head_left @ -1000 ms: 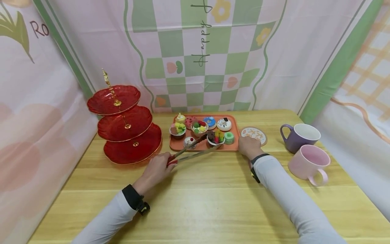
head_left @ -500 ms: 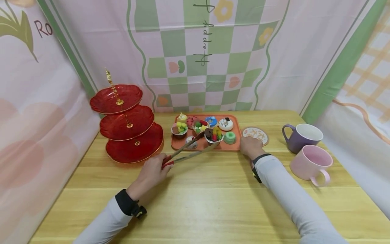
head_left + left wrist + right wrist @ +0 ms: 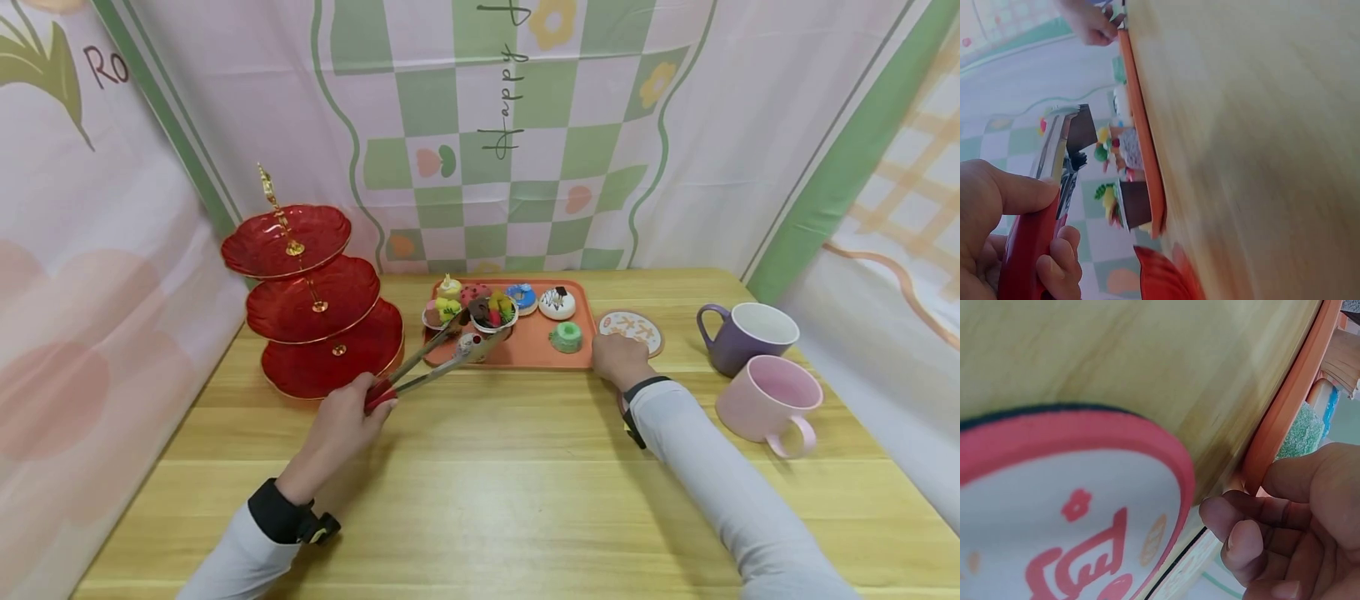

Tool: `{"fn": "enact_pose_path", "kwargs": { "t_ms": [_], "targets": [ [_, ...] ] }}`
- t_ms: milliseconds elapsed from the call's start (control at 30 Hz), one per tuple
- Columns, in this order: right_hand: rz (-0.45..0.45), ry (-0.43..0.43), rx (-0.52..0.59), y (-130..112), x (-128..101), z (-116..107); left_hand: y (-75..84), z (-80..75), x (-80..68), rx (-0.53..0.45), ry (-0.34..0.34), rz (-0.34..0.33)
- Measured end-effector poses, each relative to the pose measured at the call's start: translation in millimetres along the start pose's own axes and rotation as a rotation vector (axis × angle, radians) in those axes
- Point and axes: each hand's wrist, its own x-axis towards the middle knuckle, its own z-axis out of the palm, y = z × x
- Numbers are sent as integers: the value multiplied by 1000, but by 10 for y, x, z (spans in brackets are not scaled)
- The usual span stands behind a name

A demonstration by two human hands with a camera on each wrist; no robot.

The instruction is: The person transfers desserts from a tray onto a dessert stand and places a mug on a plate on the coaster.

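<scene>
My left hand point(image 3: 366, 402) grips the red handles of metal tongs point(image 3: 423, 364), also seen in the left wrist view as tongs point(image 3: 1054, 181) in the left hand point(image 3: 1035, 250). The tong tips clamp a brown fruit tart cup point(image 3: 492, 312) just above the left part of the orange tray point(image 3: 528, 343); the left wrist view shows the cup point(image 3: 1082, 128) between the tips. My right hand point(image 3: 609, 354) sits at the tray's front right corner. Its thumb lies on the tray rim point(image 3: 1285, 412) and its curled fingers point(image 3: 1254, 515) press against the edge.
Several small toy desserts stay on the tray, among them a green donut point(image 3: 566, 336) and a white cake point(image 3: 557, 303). A red three-tier stand point(image 3: 315, 310) is at the left. A round coaster point(image 3: 632, 327), purple mug point(image 3: 744, 337) and pink mug point(image 3: 768, 402) are at the right.
The tongs closed on the fruit tart cup and carried it left and up, from the tray's front middle toward its left side. My left hand drew back leftward. The right hand stayed put.
</scene>
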Motion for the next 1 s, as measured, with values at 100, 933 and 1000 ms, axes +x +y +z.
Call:
{"fn": "enact_pose_path", "kwargs": {
  "t_ms": [100,933,1000],
  "targets": [
    [4,0,2,-8,-9,-2,-48,-40,-29,-8,17,-17],
    [-2,-10,-9,-3,2,6,-344,-233,-175,50,100,-142],
    [1,-9,-9,-8,0,8,-356,-237,-185,56,96,-158]
  ]
}}
